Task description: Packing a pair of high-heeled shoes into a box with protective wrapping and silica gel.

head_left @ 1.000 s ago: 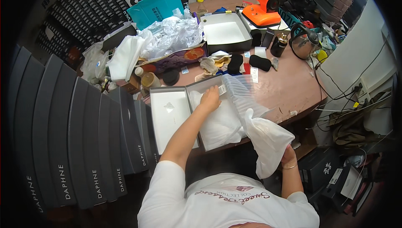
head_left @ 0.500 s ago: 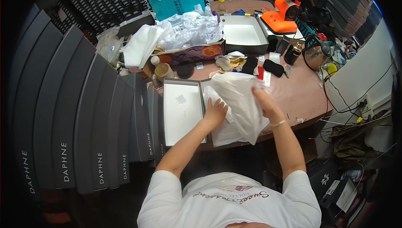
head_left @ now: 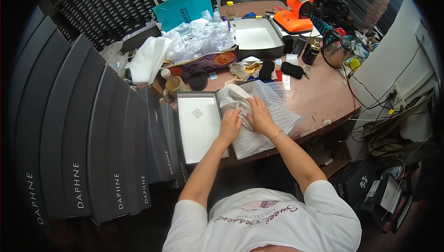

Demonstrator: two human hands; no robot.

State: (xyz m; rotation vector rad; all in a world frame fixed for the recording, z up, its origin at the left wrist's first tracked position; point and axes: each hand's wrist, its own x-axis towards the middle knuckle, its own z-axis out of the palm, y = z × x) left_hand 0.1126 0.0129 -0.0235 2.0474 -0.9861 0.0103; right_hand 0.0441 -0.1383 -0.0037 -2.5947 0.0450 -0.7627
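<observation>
A crumpled off-white, cloth-like sheet (head_left: 233, 95) lies bunched over an open grey box, whose sides are mostly hidden. My left hand (head_left: 230, 123) is closed on its near edge, fingers curled in. My right hand (head_left: 260, 116) grips the same sheet from the right, thumb and fingers together. White tissue paper (head_left: 256, 142) spreads under both hands and over the near edge of the table. Beside them on the left lies a grey box lid (head_left: 198, 129), its white inside facing up. What lies beneath the sheet is hidden.
Grey shoe boxes (head_left: 60, 127) stand in a row at left. Behind are a bottle (head_left: 174, 81), a carton of plastic bags (head_left: 203, 61), an open white-lined box (head_left: 259, 37) and black pads (head_left: 291, 69). A glass kettle (head_left: 336, 50) and orange device (head_left: 293, 18) stand at right.
The raised off-white sheet has come down to the left onto the open box. My right hand moved left with it, and my left hand has closed on it too.
</observation>
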